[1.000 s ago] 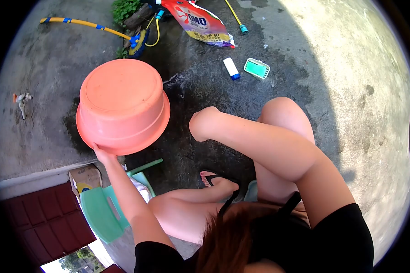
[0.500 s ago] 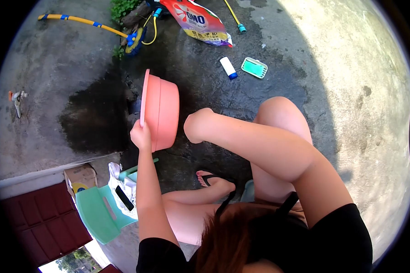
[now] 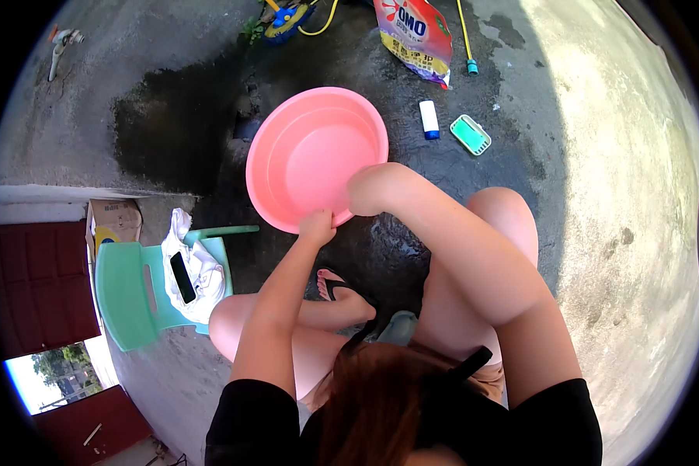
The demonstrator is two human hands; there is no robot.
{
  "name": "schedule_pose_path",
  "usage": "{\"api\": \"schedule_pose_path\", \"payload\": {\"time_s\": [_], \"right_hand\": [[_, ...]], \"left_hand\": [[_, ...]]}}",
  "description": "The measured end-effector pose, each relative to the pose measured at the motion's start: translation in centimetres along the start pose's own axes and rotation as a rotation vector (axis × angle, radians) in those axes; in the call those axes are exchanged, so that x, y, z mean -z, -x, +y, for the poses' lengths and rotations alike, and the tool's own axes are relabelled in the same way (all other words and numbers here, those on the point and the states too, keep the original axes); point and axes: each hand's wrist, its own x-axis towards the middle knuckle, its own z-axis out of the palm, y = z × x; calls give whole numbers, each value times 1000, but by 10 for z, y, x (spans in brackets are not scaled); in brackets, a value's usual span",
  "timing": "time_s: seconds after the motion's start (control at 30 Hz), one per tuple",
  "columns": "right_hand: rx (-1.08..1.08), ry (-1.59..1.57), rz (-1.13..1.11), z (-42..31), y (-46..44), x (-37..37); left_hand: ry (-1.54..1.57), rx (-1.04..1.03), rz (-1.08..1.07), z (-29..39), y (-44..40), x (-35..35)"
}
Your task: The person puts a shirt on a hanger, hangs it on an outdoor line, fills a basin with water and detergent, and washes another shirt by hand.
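Left hand (image 3: 317,227) is gripping the pink basin (image 3: 311,163); right hand (image 3: 367,192) is overlapping its near-right edge (grip unclear to me).

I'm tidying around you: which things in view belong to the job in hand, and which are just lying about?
In the job:
pink basin, held by the left hand
perhaps the OMO bag

Apparently just lying about:
phone on white cloth
cardboard box

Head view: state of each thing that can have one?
Pink round plastic basin: open side toward the camera, nothing visible inside
Left hand: grip on the basin's rim
Right hand: blurred at the rim, grip unclear
White plastic bottle: blue cap on
Black rectangular phone: screen dark
White cloth: crumpled
Green plastic chair: upright
Orange-handled tap: no flow visible
Red plastic detergent bag: top out of view
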Motion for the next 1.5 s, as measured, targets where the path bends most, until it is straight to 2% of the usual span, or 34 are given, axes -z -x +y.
{"api": "schedule_pose_path", "payload": {"time_s": [0.1, 0.17, 0.23, 0.33, 0.43, 0.5, 0.6, 0.63, 0.7, 0.73, 0.83, 0.97, 1.03, 1.1, 1.17, 1.23, 1.33, 1.5], "right_hand": [[4, 26, 92, 0, -4, -7], [-105, -53, 36, -7, -6, -1], [-120, -92, 58, -9, -15, -7], [-76, -72, 64, -19, -13, -8], [-100, -18, -48, -29, -21, -12], [-84, -14, -16, -36, -20, -18], [-67, -19, -13, -46, -24, -29], [-66, -22, -18, -49, -26, -32], [-21, -45, -38, -51, -32, -38], [-1, -56, -49, -54, -35, -40], [-13, -47, -75, -61, -39, -44], [-28, -58, -80, -62, -48, -49], [-19, -74, -58, -64, -47, -47], [3, -119, -25, -57, -50, -50], [9, -87, -14, -61, -46, -44], [4, -54, 16, -57, -44, -44], [-13, -25, 36, -61, -39, -36], [14, -17, 43, -51, -40, -34]], "left_hand": [[106, -50, -213, -12, 3, 1], [244, -21, -371, -11, 15, 44], [393, -33, -292, -23, 42, 97], [432, 29, 21, -54, 103, 181], [545, 187, 382, -117, 165, 213], [471, 360, 606, -173, 202, 200], [251, 691, 675, -251, 247, 146], [215, 831, 627, -258, 258, 129], [169, 963, 512, -278, 269, 90], [265, 990, 457, -283, 271, 80], [265, 1019, 562, -280, 266, 62], [365, 1188, 457, -264, 259, 82], [524, 1173, 426, -275, 261, 85], [555, 1125, 515, -293, 258, 73], [769, 956, 507, -311, 266, 76], [1185, 1007, 520, -294, 282, 101], [1691, 663, 777, -298, 288, 98], [1825, 427, 831, -246, 294, 165]]}}
